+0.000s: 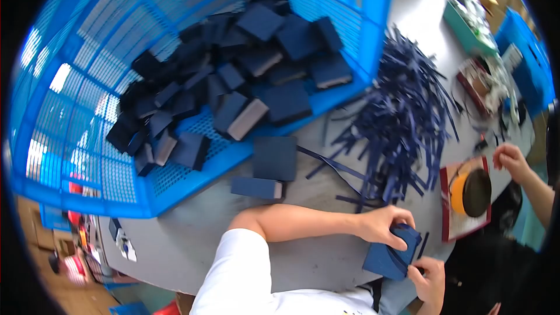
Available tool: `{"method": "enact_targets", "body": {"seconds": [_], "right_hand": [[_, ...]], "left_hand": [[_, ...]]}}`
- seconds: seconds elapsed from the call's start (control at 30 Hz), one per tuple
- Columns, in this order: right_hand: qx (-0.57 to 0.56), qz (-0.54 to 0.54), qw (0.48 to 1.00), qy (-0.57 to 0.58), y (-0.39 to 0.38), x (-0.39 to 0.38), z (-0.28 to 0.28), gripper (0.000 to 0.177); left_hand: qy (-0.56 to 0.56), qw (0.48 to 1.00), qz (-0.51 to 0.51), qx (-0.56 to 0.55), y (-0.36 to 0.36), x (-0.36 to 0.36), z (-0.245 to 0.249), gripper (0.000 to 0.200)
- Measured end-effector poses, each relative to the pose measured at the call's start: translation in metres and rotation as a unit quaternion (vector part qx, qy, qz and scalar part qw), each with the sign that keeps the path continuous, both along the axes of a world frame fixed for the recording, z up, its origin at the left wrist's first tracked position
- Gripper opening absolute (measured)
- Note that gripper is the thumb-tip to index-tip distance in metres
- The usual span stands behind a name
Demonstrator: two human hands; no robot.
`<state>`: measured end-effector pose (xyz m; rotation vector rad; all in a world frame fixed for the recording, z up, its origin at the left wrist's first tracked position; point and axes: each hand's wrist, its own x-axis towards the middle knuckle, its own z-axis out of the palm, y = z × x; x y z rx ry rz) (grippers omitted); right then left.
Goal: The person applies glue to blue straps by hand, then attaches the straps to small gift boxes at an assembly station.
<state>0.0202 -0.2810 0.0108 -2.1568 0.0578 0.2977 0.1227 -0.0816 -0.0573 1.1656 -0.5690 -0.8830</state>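
A small navy gift box (382, 261) is held near the table's front edge, with a dark ribbon (398, 261) running across it. My left hand (388, 226) is closed around the box's far end, thumb on top, by a bunched bit of ribbon. At the near right edge my right hand (429, 279) is closed in a pinch where the ribbon meets the side; the fingertips are partly hidden. Two more navy boxes lie beyond my left forearm: a square box (275, 158) and a narrower box (256, 188) seen side-on.
A big blue plastic basket (175, 198) full of navy boxes (261, 21) lies at the back left. Beside it is a heap of navy ribbon strips (402, 116). On the right, a yellow-and-black roll (470, 192) rests on a red-edged tray (448, 221), near another person's hand (510, 160).
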Motion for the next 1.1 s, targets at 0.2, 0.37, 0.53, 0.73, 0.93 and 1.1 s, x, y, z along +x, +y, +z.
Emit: {"method": "enact_targets", "body": {"seconds": [0.2, 0.37, 0.53, 0.73, 0.93, 1.1], "right_hand": [[0.086, -0.24, 0.965, -0.057, -0.036, -0.03, -0.004, 0.02], [0.22, -0.232, 0.946, -0.042, -0.01, -0.052, -0.031, 0.03], [0.318, -0.263, 0.909, 0.062, 0.008, -0.047, -0.027, 0.021], [0.238, -0.252, 0.938, -0.01, 0.009, -0.054, -0.047, 0.021], [0.133, -0.256, 0.956, -0.044, 0.014, -0.065, -0.017, 0.023], [0.065, -0.252, 0.962, -0.079, 0.015, -0.069, -0.019, 0.027]], "left_hand": [[0.001, 0.999, 0.038, -0.026, 0.002, 0.001, 0.008, 0.043], [-0.007, 0.999, 0.044, 0.015, -0.003, -0.005, 0.0, 0.043], [-0.109, 0.989, 0.055, 0.087, -0.007, -0.017, 0.005, 0.05], [-0.103, 0.989, 0.068, 0.079, -0.005, -0.021, -0.006, 0.044], [-0.135, 0.983, 0.089, 0.085, -0.011, -0.035, 0.013, 0.037], [-0.122, 0.985, 0.081, 0.093, -0.01, -0.037, 0.016, 0.035]]}}
